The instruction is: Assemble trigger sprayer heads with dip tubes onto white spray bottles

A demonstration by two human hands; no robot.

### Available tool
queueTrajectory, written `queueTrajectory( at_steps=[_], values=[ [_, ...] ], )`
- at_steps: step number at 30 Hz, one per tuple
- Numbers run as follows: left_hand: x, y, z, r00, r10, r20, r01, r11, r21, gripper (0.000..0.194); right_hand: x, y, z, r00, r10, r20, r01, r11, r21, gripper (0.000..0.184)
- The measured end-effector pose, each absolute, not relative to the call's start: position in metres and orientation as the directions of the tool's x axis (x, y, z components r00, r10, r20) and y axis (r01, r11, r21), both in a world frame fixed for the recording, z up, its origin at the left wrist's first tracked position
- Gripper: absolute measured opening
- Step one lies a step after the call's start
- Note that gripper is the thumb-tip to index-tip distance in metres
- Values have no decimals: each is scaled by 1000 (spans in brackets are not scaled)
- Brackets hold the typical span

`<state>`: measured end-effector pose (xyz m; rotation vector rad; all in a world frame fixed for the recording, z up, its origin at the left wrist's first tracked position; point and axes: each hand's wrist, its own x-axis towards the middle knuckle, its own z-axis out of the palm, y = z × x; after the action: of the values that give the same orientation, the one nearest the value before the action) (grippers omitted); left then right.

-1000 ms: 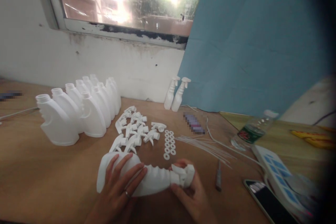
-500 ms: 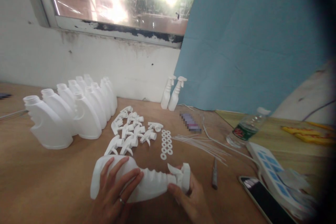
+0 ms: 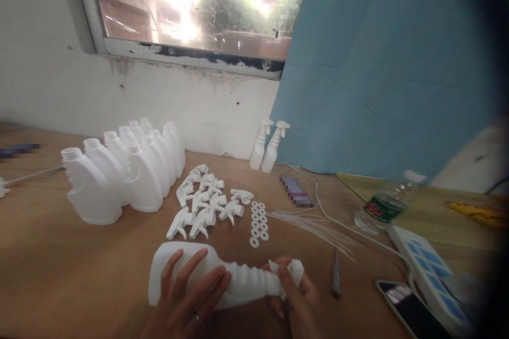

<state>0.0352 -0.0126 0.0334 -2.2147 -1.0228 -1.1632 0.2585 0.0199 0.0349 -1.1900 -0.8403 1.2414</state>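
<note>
Head view, only one. My left hand [image 3: 186, 291] lies over the body of the white bottle [image 3: 246, 283], lower middle of frame, bottle on its side, base to the left, neck to the right. Fingers a bit apart, pressed on the plastic; thumb hidden, so can't tell how far it wraps under. My right hand [image 3: 296, 299], lower right of centre, pinches the white trigger head [image 3: 296, 271] at the bottle's neck. My fingers cover most of it; can't see how far it's seated. Both wrists cut off by the bottom edge.

Centre: loose trigger heads [image 3: 203, 221] in a cluster, overlapping, hard to count. Just right of them, white washers [image 3: 259, 225], then thin clear tubes [image 3: 314, 223], crossing and blurry. Left of centre: open bottles [image 3: 93, 198] upright in rows, back ones partly hidden. Right: grey-handled tool [image 3: 336, 278], fine detail lost; phone [image 3: 413, 310] cut off at the bottom; power strip [image 3: 427, 270] fading into the dark edge. Patch behind the tubes [image 3: 296, 191] is pixelated, unreadable.
</note>
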Motion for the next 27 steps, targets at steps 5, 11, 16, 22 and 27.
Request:
queueTrajectory(
  at_steps=[5, 11, 16, 22, 27],
  values=[
    [36, -14, 28, 375, 399, 837, 779, -625, -52, 32, 253, 19, 45, 242, 957, -159, -172, -118, -978, 46],
    [35, -14, 38, 446, 444, 777, 786, -609, -103, 36, 256, 21, 47, 230, 968, -98, -122, -71, -990, 43],
    [34, -12, 51, 418, 449, 789, 790, -609, -72, 42, 284, 27, 51, 297, 954, 50, -14, 57, -998, 44],
    [23, 3, 93, 364, 702, 611, 795, -576, 188, 62, 315, 45, 113, 147, 935, 323, 113, 309, -944, 50],
    [11, 51, 110, 185, 718, 671, 693, -580, 429, 47, 305, 79, 160, -7, 810, 587, -99, 583, -806, 82]
  ],
)
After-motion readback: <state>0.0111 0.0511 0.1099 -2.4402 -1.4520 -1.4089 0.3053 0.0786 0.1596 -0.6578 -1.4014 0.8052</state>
